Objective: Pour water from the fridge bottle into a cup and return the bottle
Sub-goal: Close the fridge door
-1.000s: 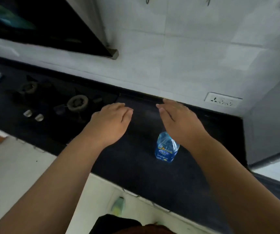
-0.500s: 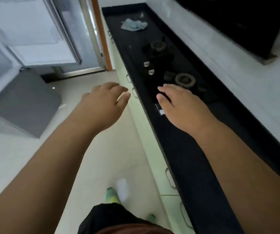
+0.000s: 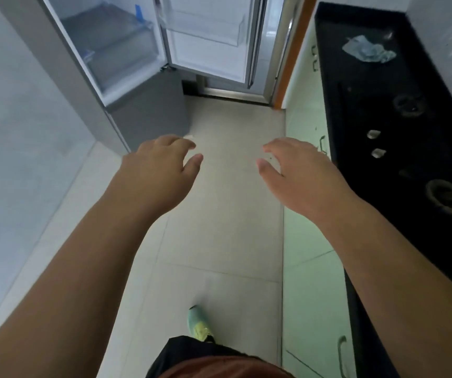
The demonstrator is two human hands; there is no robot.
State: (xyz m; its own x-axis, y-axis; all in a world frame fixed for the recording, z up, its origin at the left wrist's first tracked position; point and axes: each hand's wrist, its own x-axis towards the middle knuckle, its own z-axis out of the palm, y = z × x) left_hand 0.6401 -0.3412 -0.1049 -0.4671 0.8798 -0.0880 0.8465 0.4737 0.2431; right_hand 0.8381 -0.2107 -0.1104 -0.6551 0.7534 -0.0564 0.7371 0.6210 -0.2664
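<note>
In the aisle btw fridge [image 3: 126, 50] & counter [image 3: 382, 110]: both hands empty.
Left hand [image 3: 156, 170], right hand [image 3: 298, 173] fingers loose, apart; no bottle visible, so scan door shelves first.

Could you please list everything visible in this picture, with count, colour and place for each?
Fridge: one, grey, far left, door open, shelves show no bottle.
Counter: one, black, along the right.
Burners: two, dark, on the counter.
Knobs: two, silver, on the counter.
Cloth: one, pale blue, far end of the counter.
Cabinets: pale green, under the counter.
Floor: pale tiles, centre.
Shoe: one, green, bottom centre.
Left hand: open, empty, raised.
Right hand: open, empty, raised.
</note>
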